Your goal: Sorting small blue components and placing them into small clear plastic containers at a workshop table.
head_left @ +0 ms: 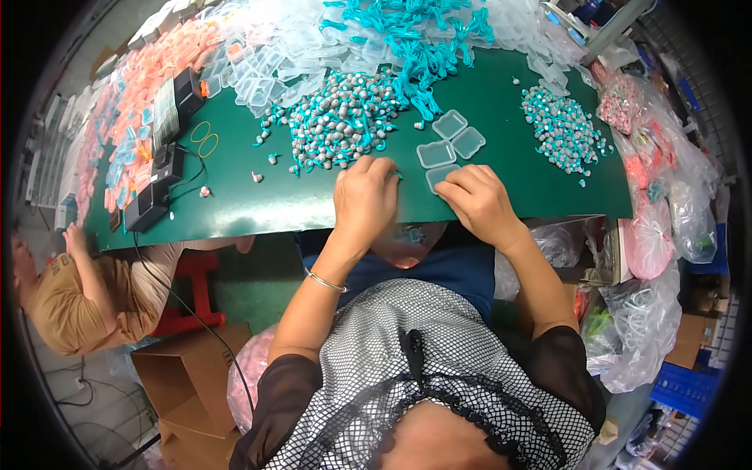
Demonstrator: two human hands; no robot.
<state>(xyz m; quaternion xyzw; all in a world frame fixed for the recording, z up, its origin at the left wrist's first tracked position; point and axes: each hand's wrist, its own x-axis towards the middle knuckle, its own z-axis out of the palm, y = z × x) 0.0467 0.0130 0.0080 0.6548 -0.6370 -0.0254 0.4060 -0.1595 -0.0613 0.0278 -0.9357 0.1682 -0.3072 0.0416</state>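
My left hand, a bangle on its wrist, is at the table's front part, just below a large pile of small rounded grey pieces with teal ends. Its fingers are curled in; a bit of teal shows by the fingertips, but what they hold is hidden. To the right, my right hand pinches the near edge of a small clear plastic case, which lies open with both halves on the table. Touching it on the far side is another open clear case, with nothing in it.
Teal cords and many clear cases cover the far side. A smaller grey-and-teal pile lies at right. Black devices with a cable, and orange pieces, are at left. A co-worker sits there. Filled plastic bags hang at right.
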